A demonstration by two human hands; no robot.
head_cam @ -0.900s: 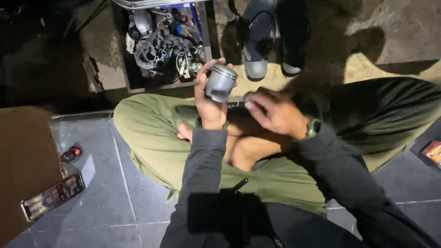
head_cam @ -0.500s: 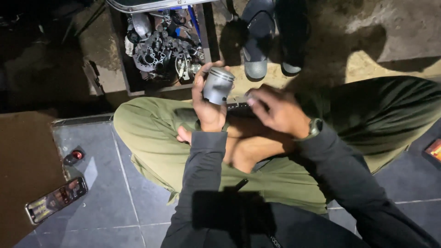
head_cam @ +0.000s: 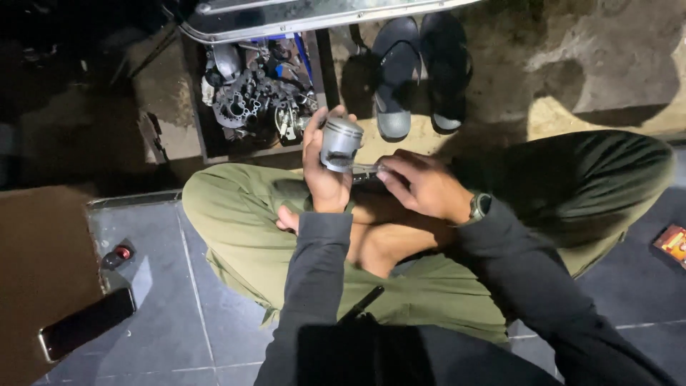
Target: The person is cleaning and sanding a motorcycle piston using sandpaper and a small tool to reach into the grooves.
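Left hand (head_cam: pixel 323 171) grips the piston (head_cam: pixel 340 143) upright; right hand (head_cam: pixel 421 187), at its four o'clock, pinches a pin (head_cam: pixel 363 170). Keep the piston steady, pin square.

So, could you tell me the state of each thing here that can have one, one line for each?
left hand: fingers closed around the piston, holding it up.
piston: metal, upright, crown on top.
right hand: fingers at a small metal part beside the piston's base.
phone: flat on the tiles, screen dark.
sandals: empty, side by side.
box of metal parts: open, full.
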